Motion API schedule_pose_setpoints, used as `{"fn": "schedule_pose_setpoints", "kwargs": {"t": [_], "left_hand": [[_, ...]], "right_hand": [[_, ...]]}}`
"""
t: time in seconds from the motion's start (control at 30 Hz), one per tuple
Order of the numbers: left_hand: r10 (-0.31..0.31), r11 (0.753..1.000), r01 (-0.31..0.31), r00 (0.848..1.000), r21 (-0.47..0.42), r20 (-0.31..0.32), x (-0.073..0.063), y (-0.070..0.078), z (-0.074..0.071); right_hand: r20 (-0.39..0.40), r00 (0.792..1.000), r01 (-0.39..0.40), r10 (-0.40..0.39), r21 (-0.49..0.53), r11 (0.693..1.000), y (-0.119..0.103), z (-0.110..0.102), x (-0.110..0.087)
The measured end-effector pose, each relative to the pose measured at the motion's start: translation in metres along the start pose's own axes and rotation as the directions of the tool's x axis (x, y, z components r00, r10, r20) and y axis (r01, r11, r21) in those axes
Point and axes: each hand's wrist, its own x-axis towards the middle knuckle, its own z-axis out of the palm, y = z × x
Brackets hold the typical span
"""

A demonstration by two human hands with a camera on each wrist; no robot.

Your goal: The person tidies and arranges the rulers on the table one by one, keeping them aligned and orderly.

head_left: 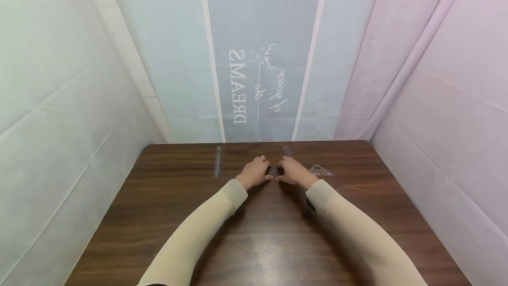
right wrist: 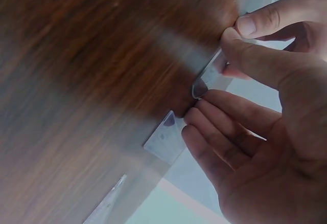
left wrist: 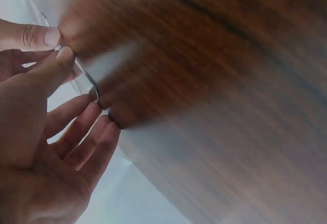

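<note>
Both hands meet over the far middle of the wooden table, on either side of a thin clear plastic piece point(right wrist: 207, 75) with a rounded corner. My left hand point(head_left: 255, 173) pinches its left end between thumb and fingers. At the other end, my right hand point(head_left: 293, 172) pinches it the same way. In the left wrist view the piece point(left wrist: 87, 74) stands nearly edge-on, tilted up from the wood, with fingertips right at the tabletop. The fingers hide much of its outline, so I cannot tell its exact kind.
A clear ruler point(head_left: 218, 161) lies left of the hands. Just beyond the right hand lies another clear plastic piece point(head_left: 286, 150), and a clear set square point(head_left: 320, 170) is to its right. Cloth walls point(head_left: 258, 56) enclose the table point(head_left: 254, 233) at the back and sides.
</note>
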Motion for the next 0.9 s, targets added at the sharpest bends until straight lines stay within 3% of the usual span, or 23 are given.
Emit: {"fn": "schedule_pose_setpoints", "kwargs": {"t": [0.53,0.9], "left_hand": [[-0.022,0.998,0.022,1.0,0.052,-0.004,-0.002,0.014,-0.007],[-0.038,0.998,0.036,0.998,0.045,0.042,-0.001,0.016,-0.012]], "right_hand": [[-0.007,0.998,-0.056,0.056,-0.007,0.998,-0.003,0.004,0.002],[-0.014,0.998,-0.059,0.059,0.006,0.998,-0.007,0.002,-0.002]]}}
